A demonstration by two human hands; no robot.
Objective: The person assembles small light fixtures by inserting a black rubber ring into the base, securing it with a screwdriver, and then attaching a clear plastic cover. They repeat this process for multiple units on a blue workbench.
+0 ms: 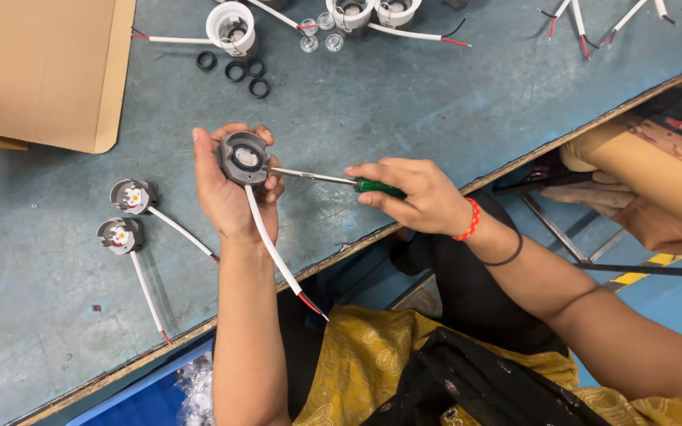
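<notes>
A small round grey lamp housing sits in the left hand, held up above the middle of the blue-grey worktable. The hand's fingers curl closed around the housing's rim, its open face turned up toward the camera, with a pale disc showing at its centre. A white cable hangs from the housing, runs down past the wrist toward the near edge of the table and ends in red and black wire tips.

Just right of the housing, the right hand is closed around the green handle of a screwdriver. The metal shaft lies nearly level, pointing left, and its tip meets the right side of the housing. A red beaded bracelet and a thin black band sit on that wrist.

To the left on the table lie two more grey housings, face up, each with a white cable trailing toward the near edge. At the far edge stand white lamp bodies with cables, and near them lie four black rubber rings and a few small clear lenses. Loose white cables lie at the far right. A flat piece of brown cardboard covers the far left corner. Near the camera, yellow patterned cloth covers the person's lap.
</notes>
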